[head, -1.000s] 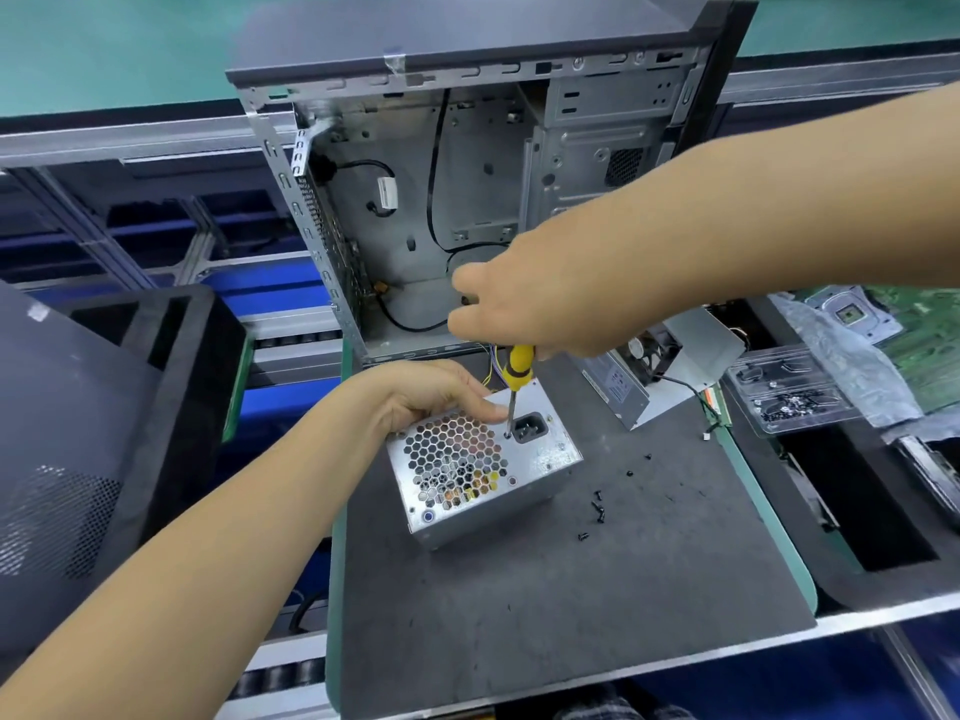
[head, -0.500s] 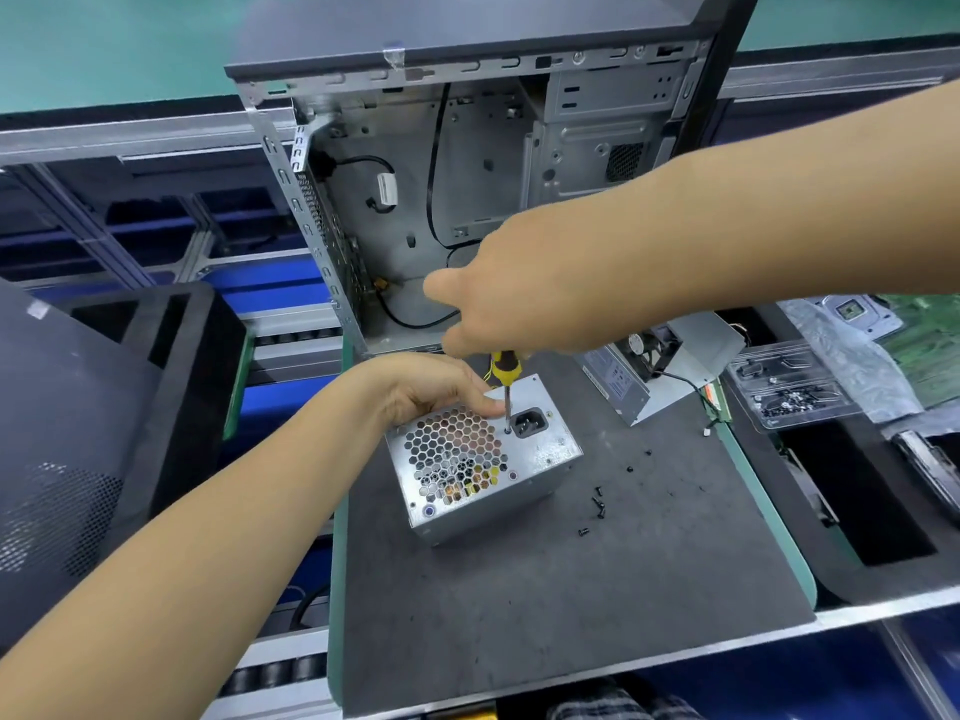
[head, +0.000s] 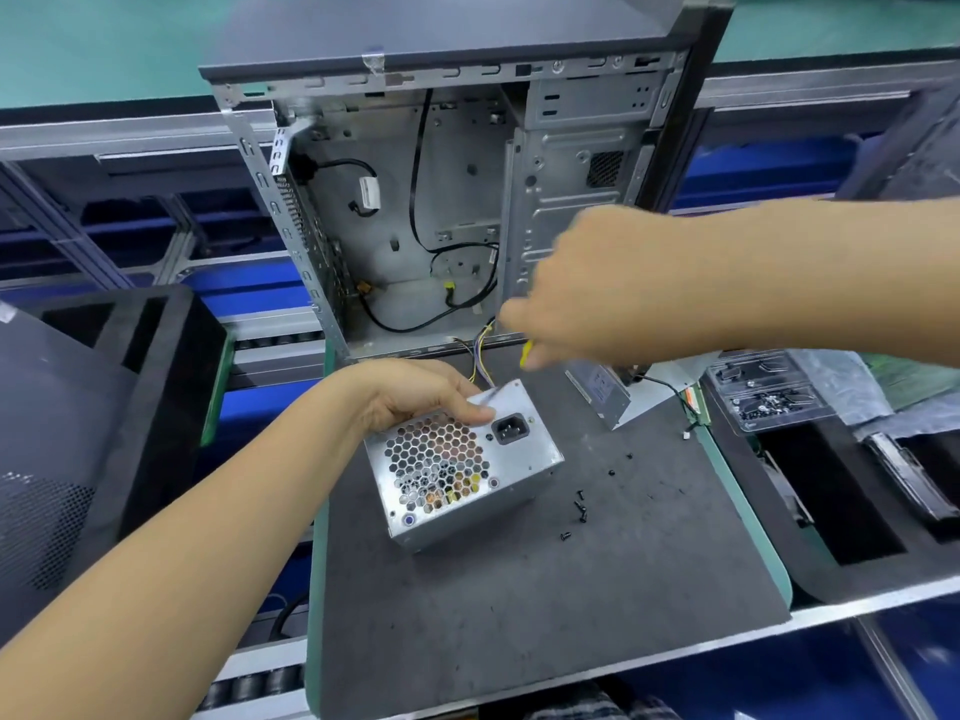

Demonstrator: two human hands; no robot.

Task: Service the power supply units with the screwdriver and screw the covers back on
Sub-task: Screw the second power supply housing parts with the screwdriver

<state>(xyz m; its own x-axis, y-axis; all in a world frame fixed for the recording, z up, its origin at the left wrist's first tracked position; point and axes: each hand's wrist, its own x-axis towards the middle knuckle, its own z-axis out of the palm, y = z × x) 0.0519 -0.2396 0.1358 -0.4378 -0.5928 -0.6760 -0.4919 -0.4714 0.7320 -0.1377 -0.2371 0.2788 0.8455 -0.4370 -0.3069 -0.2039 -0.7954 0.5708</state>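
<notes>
A silver power supply unit (head: 524, 459) with a honeycomb fan grille and a black power socket lies on the dark work mat (head: 519, 605). My left hand (head: 415, 394) grips its far left edge. My right hand (head: 597, 288) hovers above and to the right of the unit, closed around a yellow-handled screwdriver (head: 527, 354). The blurred shaft slants down-left toward the unit's far top edge. Several small black screws (head: 579, 506) lie loose on the mat right of the unit. A second open unit (head: 602, 392) sits behind, partly hidden by my right hand.
An open empty computer case (head: 457, 200) stands upright at the mat's far edge, cables hanging inside. Black foam trays (head: 831, 511) sit right, with a clear plastic parts tray (head: 763, 392) beyond. A black foam block (head: 130, 366) is left.
My right hand has lifted the screwdriver off the screw by the power socket and swung it up and right. My left hand stays on the unit.
</notes>
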